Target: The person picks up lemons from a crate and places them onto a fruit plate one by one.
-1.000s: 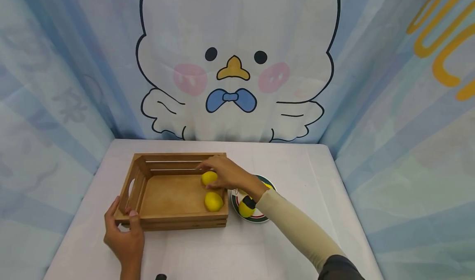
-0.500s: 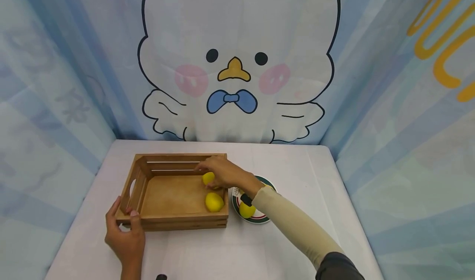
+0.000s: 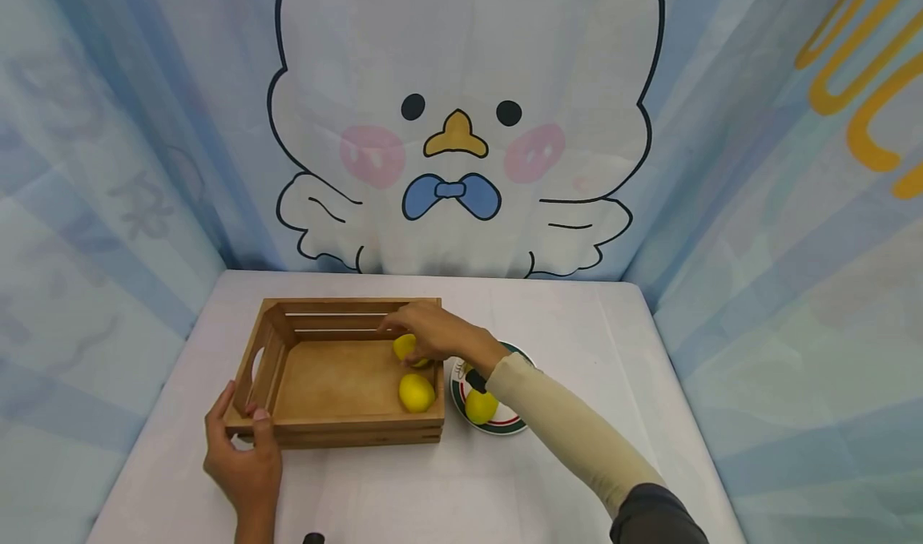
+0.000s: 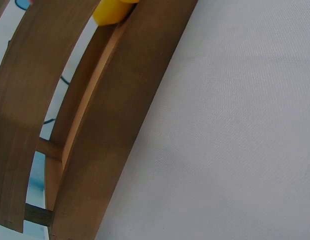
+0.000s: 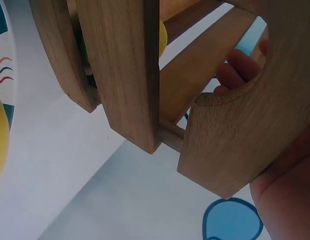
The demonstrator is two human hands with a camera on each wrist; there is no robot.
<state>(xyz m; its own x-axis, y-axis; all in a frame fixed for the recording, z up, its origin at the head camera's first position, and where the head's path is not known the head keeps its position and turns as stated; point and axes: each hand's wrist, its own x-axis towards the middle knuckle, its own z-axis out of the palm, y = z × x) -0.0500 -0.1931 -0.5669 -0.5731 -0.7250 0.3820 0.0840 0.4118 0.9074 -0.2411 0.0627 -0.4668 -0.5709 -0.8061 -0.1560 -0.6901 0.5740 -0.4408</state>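
My left hand (image 3: 245, 464) grips the near left corner of a slatted wooden crate (image 3: 353, 436), thumb on the rim. At the crate's right end my right hand (image 3: 440, 337) reaches over the wall above a lemon (image 3: 404, 345). Its thumb lies across that lemon, which is partly hidden; whether it is pinched is unclear. Another lemon (image 3: 416, 392) lies nearer in the crate. The right wrist view shows my curled fingers (image 5: 240, 67) through the crate's handle hole, with part of a lemon (image 5: 162, 38) below them. In the left wrist view a lemon (image 4: 112, 12) shows behind the front slats.
A patterned round plate (image 3: 505, 427) stands just right of the crate, under my right forearm, with a lemon (image 3: 481, 407) on it. The white tabletop (image 3: 577, 328) is enclosed by printed curtains. A small black object (image 3: 313, 537) shows at the bottom edge.
My right hand shifts very slightly, and a bit more of the lemon shows below its thumb. The right sleeve covers more of the plate's right side. My left hand and the crate stay put.
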